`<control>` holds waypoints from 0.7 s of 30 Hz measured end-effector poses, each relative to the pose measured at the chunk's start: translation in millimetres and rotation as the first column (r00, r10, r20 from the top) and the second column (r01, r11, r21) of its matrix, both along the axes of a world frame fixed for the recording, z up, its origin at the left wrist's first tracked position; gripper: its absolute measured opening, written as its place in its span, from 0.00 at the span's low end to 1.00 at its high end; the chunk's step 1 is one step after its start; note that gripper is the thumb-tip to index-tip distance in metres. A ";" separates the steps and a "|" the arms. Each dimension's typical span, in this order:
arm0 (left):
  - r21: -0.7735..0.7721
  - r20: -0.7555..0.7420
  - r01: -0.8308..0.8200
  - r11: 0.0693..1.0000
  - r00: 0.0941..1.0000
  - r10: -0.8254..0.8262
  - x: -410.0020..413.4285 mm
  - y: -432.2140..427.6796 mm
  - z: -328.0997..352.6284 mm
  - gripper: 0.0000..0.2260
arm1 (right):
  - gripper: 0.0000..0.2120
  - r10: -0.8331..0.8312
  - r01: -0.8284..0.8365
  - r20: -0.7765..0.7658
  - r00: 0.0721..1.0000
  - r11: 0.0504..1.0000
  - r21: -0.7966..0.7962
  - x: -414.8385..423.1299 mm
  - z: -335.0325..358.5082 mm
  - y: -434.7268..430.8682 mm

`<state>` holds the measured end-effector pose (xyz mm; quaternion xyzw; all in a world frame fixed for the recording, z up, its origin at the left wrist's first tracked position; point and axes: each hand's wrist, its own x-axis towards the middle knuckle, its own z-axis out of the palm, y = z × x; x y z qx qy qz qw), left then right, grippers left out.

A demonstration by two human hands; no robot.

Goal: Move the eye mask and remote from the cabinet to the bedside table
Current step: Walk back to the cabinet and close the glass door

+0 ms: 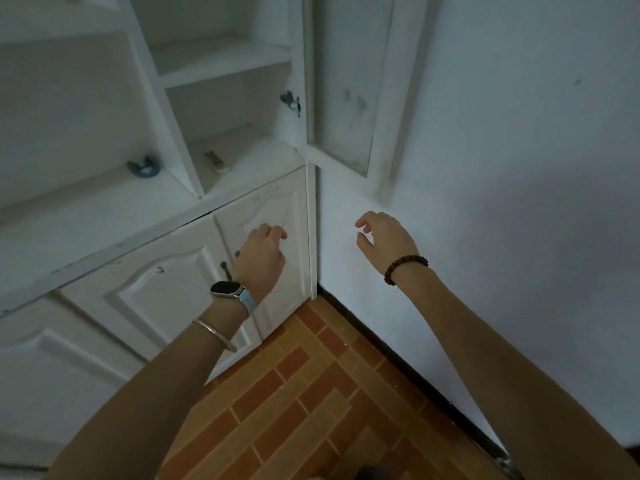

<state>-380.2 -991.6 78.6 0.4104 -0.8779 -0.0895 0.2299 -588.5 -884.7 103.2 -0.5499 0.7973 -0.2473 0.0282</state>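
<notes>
A white cabinet (104,216) fills the left of the head view. A blue eye mask (143,167) lies on its open left shelf. A pale remote (217,161) lies in the right compartment, behind an open glass door (346,81). My left hand (261,258), with a watch on the wrist, hangs in front of the lower cabinet door, fingers loosely curled and holding nothing. My right hand (384,237), with a bead bracelet on the wrist, is raised before the wall, fingers apart and empty. Both hands are below the shelf level.
A white wall (519,168) stands at the right, meeting the cabinet in a corner. Closed lower cabinet doors (162,289) have small metal handles. The floor (311,393) is orange-brown brick tile with a dark skirting along the wall.
</notes>
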 end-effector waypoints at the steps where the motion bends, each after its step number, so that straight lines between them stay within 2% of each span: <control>1: -0.016 -0.014 0.013 1.000 1.000 -0.013 -11.1 -7.7 5.2 0.14 | 0.11 -0.010 0.010 0.006 1.000 1.000 -0.025 -8.3 5.6 -6.8; 10: -0.175 -0.180 0.103 0.979 0.974 -0.135 -125.8 -55.3 65.6 0.15 | 0.10 -0.022 0.023 0.005 1.000 0.966 -0.259 -91.8 70.0 -65.1; 16: -0.321 -0.284 0.078 0.944 0.943 -0.175 -201.7 -81.6 131.1 0.17 | 0.10 0.019 -0.037 -0.048 0.999 0.912 -0.409 -151.0 137.2 -100.5; 21: -0.425 -0.317 0.040 0.905 0.929 -0.190 -247.2 -96.8 170.0 0.19 | 0.09 0.068 -0.065 -0.014 0.998 0.846 -0.529 -190.0 192.7 -123.6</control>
